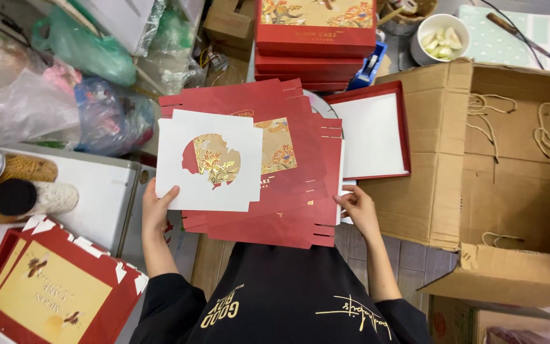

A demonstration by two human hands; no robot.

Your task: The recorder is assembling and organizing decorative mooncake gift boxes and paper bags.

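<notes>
Flat red die-cut cardboard box sheets [288, 191], several stacked, sit at lap level, held fanned so each slotted edge shows. On top lies a white card insert with a round cut-out [208, 159], its lower left corner pinched by the left hand [155, 210], thumb on top. The right hand [356, 209] pinches the stack's right edge. Close by are a red tray with a white lining [370, 134], an open brown carton [510, 159], and a pile of finished red boxes [316, 38] amid crowded floor clutter.
</notes>
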